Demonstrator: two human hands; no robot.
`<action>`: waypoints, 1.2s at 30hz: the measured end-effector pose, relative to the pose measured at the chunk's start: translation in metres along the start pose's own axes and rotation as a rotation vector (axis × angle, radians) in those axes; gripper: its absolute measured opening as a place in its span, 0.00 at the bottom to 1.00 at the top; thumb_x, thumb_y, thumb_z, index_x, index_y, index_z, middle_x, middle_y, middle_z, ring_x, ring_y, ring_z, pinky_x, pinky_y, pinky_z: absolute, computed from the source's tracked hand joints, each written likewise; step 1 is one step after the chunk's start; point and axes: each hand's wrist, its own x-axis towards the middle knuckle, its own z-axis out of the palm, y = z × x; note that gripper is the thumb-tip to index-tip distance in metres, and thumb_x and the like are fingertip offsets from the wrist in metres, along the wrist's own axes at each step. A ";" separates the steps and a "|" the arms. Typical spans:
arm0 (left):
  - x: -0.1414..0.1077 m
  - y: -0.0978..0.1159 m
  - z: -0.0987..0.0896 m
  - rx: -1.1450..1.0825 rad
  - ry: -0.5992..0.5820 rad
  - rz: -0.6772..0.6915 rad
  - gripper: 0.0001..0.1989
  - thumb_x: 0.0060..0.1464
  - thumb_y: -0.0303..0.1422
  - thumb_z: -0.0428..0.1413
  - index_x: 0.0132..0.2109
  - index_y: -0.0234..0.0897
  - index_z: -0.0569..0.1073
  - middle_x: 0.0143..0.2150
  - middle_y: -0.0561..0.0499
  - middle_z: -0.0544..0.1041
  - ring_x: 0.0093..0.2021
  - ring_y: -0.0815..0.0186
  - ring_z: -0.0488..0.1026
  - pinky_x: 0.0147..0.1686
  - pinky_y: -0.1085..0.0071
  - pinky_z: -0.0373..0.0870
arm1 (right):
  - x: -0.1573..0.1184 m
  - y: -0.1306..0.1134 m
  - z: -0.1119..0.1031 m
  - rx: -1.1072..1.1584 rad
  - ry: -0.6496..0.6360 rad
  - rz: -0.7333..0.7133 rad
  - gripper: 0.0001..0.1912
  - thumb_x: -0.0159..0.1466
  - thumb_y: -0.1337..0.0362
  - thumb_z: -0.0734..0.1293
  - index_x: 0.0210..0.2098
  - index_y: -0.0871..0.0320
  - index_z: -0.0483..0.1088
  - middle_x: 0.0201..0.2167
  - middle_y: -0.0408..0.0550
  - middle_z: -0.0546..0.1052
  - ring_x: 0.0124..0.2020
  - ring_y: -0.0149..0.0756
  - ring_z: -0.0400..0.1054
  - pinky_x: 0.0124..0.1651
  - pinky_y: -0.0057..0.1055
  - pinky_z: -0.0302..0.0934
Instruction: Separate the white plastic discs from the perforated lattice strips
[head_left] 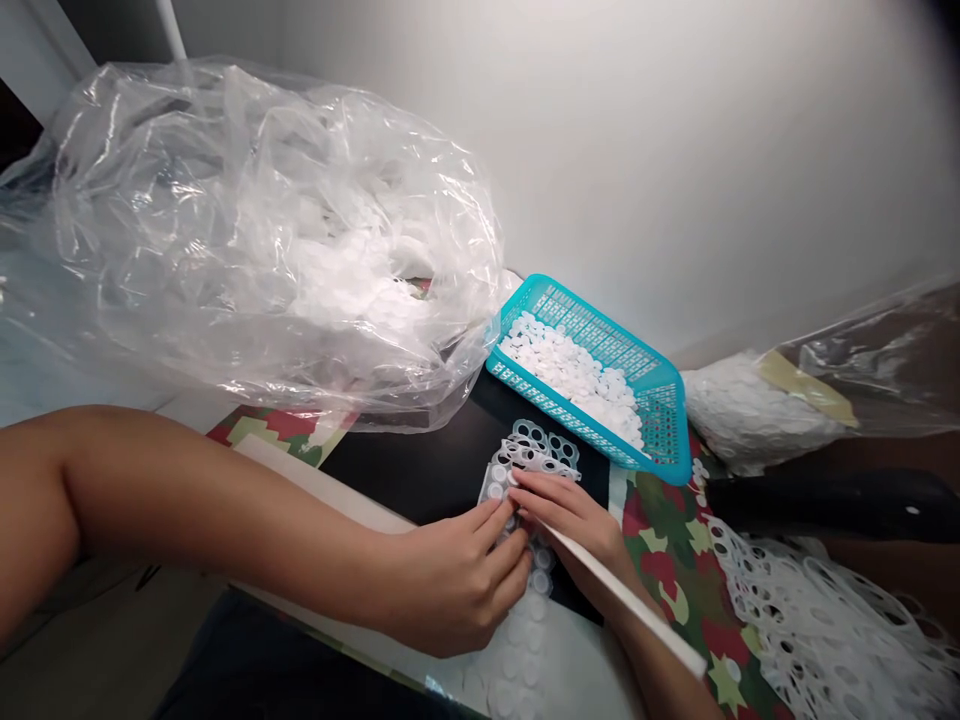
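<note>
A translucent strip (539, 567) with rows of white round discs runs from the front edge up onto a black mat (390, 450). Its far part, where open rings (536, 448) show, is folded over. My left hand (472, 575) is closed at the strip's left side, fingertips pinched on it. Across from it, my right hand (566, 515) has its fingers together on the strip, touching the discs near my left fingertips. A flat white stick (630, 600) slants from between the hands over my right wrist; which hand grips it is unclear.
Behind the mat stands a blue basket (589, 420) of white discs. A large clear plastic bag (277, 240) fills the back left. At right lie a filled bag (765, 410), a black handle (840, 505) and a heap of ringed strips (825, 620).
</note>
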 end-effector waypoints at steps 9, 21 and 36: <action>0.000 -0.003 -0.001 0.011 -0.015 0.042 0.23 0.57 0.35 0.46 0.53 0.20 0.70 0.52 0.29 0.72 0.53 0.45 0.70 0.53 0.50 0.64 | 0.005 -0.007 0.007 -0.083 0.230 0.045 0.20 0.66 0.73 0.59 0.56 0.53 0.67 0.50 0.51 0.75 0.51 0.38 0.70 0.54 0.35 0.67; -0.001 -0.002 0.003 0.006 -0.009 0.037 0.24 0.57 0.35 0.46 0.53 0.21 0.69 0.53 0.29 0.72 0.53 0.44 0.70 0.51 0.49 0.65 | 0.007 -0.012 -0.002 0.232 0.334 0.214 0.14 0.66 0.70 0.61 0.47 0.52 0.73 0.45 0.47 0.78 0.45 0.37 0.75 0.48 0.35 0.73; 0.001 -0.003 0.003 -0.014 0.006 0.043 0.22 0.55 0.34 0.47 0.51 0.21 0.71 0.44 0.31 0.75 0.43 0.47 0.74 0.46 0.50 0.67 | 0.021 -0.012 0.005 0.156 0.108 0.022 0.14 0.67 0.69 0.60 0.49 0.55 0.72 0.49 0.50 0.76 0.52 0.38 0.70 0.55 0.39 0.67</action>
